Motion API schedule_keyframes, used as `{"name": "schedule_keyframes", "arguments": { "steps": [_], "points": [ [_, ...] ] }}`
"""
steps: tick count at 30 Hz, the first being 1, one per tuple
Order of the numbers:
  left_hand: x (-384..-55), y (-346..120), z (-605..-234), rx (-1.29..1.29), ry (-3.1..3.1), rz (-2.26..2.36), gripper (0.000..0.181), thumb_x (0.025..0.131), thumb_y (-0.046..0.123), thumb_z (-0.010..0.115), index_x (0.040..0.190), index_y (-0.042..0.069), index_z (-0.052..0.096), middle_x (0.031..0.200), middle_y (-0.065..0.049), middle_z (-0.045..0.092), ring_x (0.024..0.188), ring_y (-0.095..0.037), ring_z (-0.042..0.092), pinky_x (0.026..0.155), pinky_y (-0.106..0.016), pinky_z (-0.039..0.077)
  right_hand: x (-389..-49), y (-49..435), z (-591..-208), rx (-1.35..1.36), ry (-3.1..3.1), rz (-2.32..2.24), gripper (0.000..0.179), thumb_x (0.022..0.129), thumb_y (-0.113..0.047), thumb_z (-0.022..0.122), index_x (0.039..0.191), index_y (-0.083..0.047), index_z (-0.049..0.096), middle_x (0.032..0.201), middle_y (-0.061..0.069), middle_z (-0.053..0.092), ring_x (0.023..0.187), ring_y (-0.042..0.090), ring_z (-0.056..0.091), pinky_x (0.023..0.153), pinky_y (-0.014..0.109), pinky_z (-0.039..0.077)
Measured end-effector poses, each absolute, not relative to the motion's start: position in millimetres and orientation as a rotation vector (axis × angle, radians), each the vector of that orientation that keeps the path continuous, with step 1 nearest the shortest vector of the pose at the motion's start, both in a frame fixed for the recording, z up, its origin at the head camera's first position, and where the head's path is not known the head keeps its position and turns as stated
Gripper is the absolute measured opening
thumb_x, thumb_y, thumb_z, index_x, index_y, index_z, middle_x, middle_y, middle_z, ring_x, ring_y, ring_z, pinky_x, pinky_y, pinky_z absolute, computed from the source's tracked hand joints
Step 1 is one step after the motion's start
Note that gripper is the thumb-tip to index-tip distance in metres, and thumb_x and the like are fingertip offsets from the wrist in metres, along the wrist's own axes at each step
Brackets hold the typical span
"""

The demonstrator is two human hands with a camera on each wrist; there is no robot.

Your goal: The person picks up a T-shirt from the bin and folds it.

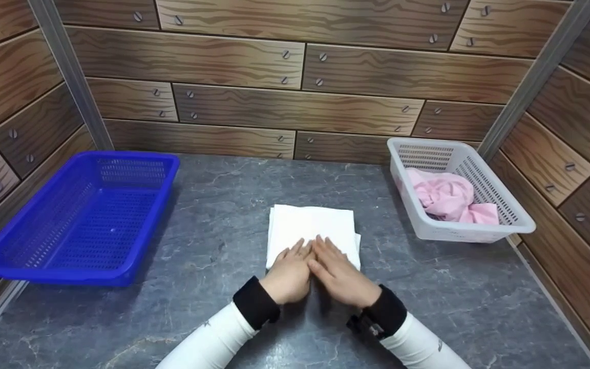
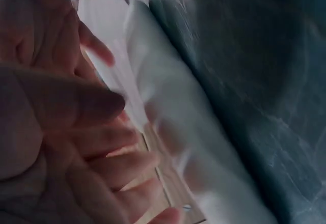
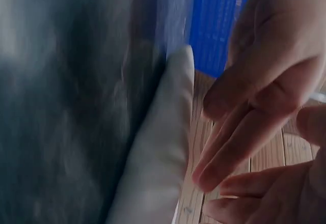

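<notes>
A white cloth (image 1: 313, 223), folded into a thick square, lies on the grey marbled table at the middle. My left hand (image 1: 290, 274) is over its near edge with the fingers stretched forward. Beside it, my right hand (image 1: 343, 274) lies over the same edge with straight fingers, its thumb next to the left hand. In the left wrist view the folded cloth edge (image 2: 173, 112) runs past the fingertips. From the right wrist, the cloth (image 3: 153, 152) shows as a rounded fold, with both hands near it.
At the left stands a blue plastic basket (image 1: 141, 230) with nothing visible in it. A white basket (image 1: 459, 233) at the back right holds a crumpled pink cloth (image 1: 448, 197). Wood-patterned walls (image 1: 233, 61) enclose the table (image 1: 213, 205) at the back and sides.
</notes>
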State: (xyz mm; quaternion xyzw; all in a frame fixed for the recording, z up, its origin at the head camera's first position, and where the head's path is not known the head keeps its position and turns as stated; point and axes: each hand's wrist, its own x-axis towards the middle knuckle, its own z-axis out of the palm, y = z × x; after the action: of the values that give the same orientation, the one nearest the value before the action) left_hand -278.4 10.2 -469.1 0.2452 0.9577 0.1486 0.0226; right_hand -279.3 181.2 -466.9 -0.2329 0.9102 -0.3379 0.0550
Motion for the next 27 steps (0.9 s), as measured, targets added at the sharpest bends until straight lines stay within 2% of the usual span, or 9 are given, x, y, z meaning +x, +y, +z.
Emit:
{"name": "schedule_keyframes", "arguments": {
  "steps": [6,10,16,27],
  "points": [
    [-271.6,8.6,-470.9,0.805,2.943,0.257,0.056,0.099,0.017,0.057,0.154,0.012,0.047,0.162,-0.008,0.045,0.152,-0.026,0.039,0.119,-0.048,0.04,-278.1,183.1,-470.7,-0.716,2.68,-0.911,0.069,0.111,-0.047,0.034,0.158,0.004,0.03,0.167,0.024,0.026,0.157,0.045,0.018,0.125,0.065,0.014],
    [-273.6,9.1,-473.4,0.771,2.908,0.226,0.063,0.096,0.015,0.063,0.156,0.014,0.045,0.164,-0.006,0.042,0.153,-0.025,0.039,0.12,-0.047,0.038,-282.3,188.5,-471.9,-0.726,2.659,-0.839,0.071,0.111,-0.048,0.035,0.157,0.006,0.031,0.166,0.027,0.027,0.157,0.046,0.017,0.127,0.06,0.015],
    [-280.2,7.2,-472.6,0.655,2.881,0.219,0.062,0.097,0.015,0.06,0.156,0.008,0.043,0.164,-0.009,0.041,0.154,-0.024,0.037,0.121,-0.047,0.037,-286.5,195.7,-468.5,-0.657,2.663,-0.705,0.075,0.109,-0.049,0.04,0.155,0.01,0.033,0.166,0.031,0.022,0.157,0.049,0.013,0.127,0.059,0.017],
    [-283.3,2.2,-469.1,0.538,2.825,0.183,0.06,0.101,0.016,0.055,0.157,0.002,0.039,0.167,-0.015,0.034,0.156,-0.028,0.033,0.124,-0.044,0.034,-290.7,199.5,-461.9,-0.499,2.69,-0.583,0.078,0.105,-0.048,0.053,0.151,0.012,0.038,0.163,0.035,0.026,0.155,0.049,0.02,0.125,0.06,0.022]
  ]
}}
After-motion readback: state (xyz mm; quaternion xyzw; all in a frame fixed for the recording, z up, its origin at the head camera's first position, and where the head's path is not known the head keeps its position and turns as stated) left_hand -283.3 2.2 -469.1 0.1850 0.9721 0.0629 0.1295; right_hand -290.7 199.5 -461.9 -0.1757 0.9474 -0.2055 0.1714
